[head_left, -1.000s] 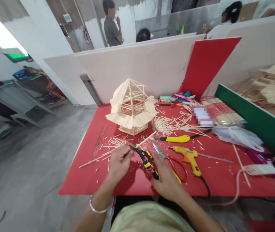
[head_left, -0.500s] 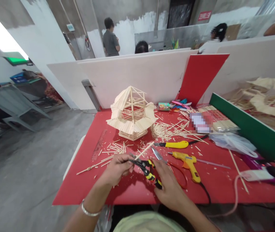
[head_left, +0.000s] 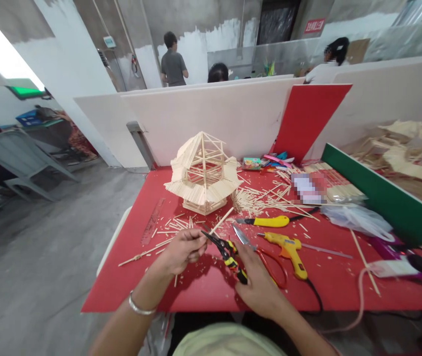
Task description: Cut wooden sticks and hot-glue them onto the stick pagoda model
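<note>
My left hand (head_left: 183,251) is closed, thumb and fingers pinching a thin wooden stick (head_left: 222,221) that slants up to the right. In my right hand (head_left: 257,282) is a pair of pliers (head_left: 229,258) with black and yellow handles. Their jaws are at the stick, close to my left fingertips; whether they bite on it I cannot tell. Beyond my hands stands a pagoda-like model (head_left: 205,180) built of sticks, its roof partly covered. Short stick pieces (head_left: 175,223) lie scattered left of the stick.
Right of my hands lie red-handled scissors (head_left: 270,262), a yellow utility knife (head_left: 270,221) and a yellow glue gun (head_left: 287,249). A heap of sticks (head_left: 250,201), a clear ruler (head_left: 153,221) and a plastic bag (head_left: 357,220) rest on the red tabletop (head_left: 136,291). White boards (head_left: 203,109) border the back.
My left hand and the stick have shifted slightly up and away from me. The pliers have moved a little with them. The standing person at the back has turned and shifted slightly.
</note>
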Demonstrator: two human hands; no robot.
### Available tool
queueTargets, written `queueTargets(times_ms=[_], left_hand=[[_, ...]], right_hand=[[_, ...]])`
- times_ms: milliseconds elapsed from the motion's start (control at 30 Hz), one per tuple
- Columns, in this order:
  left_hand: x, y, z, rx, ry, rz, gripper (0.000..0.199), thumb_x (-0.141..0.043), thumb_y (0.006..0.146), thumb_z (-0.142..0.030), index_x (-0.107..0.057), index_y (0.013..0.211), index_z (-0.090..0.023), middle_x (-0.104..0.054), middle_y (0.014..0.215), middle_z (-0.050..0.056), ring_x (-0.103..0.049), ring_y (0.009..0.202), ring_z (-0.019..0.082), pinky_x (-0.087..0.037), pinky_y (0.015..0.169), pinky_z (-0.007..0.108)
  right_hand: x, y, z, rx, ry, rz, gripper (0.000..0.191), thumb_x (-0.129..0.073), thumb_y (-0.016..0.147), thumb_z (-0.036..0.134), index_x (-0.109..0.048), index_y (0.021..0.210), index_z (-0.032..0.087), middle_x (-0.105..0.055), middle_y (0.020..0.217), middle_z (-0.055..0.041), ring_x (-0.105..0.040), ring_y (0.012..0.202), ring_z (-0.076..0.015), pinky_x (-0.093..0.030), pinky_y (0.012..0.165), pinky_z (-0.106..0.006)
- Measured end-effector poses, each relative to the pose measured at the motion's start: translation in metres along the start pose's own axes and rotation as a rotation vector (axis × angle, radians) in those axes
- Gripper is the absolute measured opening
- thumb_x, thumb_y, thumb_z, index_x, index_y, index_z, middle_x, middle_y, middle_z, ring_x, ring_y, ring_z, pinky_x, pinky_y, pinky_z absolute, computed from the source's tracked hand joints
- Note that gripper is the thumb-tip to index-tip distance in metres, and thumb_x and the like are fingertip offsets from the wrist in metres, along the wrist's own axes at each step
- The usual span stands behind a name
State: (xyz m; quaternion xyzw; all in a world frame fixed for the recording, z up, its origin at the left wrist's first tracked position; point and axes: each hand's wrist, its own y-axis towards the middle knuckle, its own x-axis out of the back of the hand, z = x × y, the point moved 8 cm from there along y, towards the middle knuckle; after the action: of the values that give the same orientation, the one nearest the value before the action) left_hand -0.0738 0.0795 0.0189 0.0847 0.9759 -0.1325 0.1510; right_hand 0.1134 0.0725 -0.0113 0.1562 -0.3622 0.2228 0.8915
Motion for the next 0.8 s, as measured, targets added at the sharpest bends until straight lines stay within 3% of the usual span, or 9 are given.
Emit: queueTargets(times_ms=[100,233,500,667,800], left_hand=[[-0.001,-0.001,-0.011,-0.071,0.188,-0.039,0.03,-0.069,0.082,-0.04,-0.06,0.072,-0.014,-0.05,0.055,-0.004,-0.027,0.041,0.003,-0.017,0.041,0.021],[-0.007,-0.005,-0.032,-0.239,0.44,-0.078,0.034,-0.064,0.086,-0.04,-0.061,0.066,-0.013,-0.047,0.055,-0.003,-0.036,0.05,0.006,-0.025,0.049,0.021],[0.003,0.001,-0.03,-0.28,0.455,-0.086,0.029,-0.064,0.087,-0.041,-0.072,0.085,-0.013,-0.054,0.057,-0.001,-0.038,0.05,0.008,-0.03,0.05,0.023],[0.003,0.004,-0.031,-0.294,0.461,-0.08,0.029,-0.065,0.086,-0.04,-0.071,0.082,-0.012,-0.055,0.057,0.0,-0.043,0.053,0.01,-0.033,0.052,0.023],[0.002,0.002,-0.032,-0.276,0.437,-0.076,0.027,-0.063,0.086,-0.037,-0.068,0.075,-0.013,-0.051,0.057,-0.002,-0.04,0.053,0.009,-0.031,0.053,0.023]], right_hand=[[0.002,-0.002,0.002,-0.032,0.084,-0.019,0.081,-0.054,0.07,0.013,-0.035,0.148,0.018,-0.046,0.147,-0.0156,-0.039,0.138,-0.0319,-0.031,0.114,-0.057],[-0.004,-0.007,0.009,-0.114,0.381,0.027,0.083,-0.05,0.064,0.01,-0.04,0.146,0.018,-0.046,0.148,-0.0132,-0.04,0.139,-0.0295,-0.029,0.115,-0.053],[-0.01,-0.005,0.026,-0.158,0.751,0.081,0.082,-0.049,0.058,0.008,-0.05,0.139,0.02,-0.057,0.137,-0.0069,-0.052,0.126,-0.0256,-0.038,0.11,-0.044],[-0.016,-0.007,0.016,-0.177,0.674,0.08,0.084,-0.049,0.059,0.01,-0.046,0.143,0.019,-0.054,0.14,-0.0074,-0.05,0.127,-0.0271,-0.036,0.111,-0.046],[-0.013,-0.005,0.014,-0.126,0.353,0.04,0.087,-0.051,0.066,0.011,-0.033,0.15,0.019,-0.048,0.145,-0.012,-0.041,0.135,-0.0297,-0.029,0.115,-0.052]])
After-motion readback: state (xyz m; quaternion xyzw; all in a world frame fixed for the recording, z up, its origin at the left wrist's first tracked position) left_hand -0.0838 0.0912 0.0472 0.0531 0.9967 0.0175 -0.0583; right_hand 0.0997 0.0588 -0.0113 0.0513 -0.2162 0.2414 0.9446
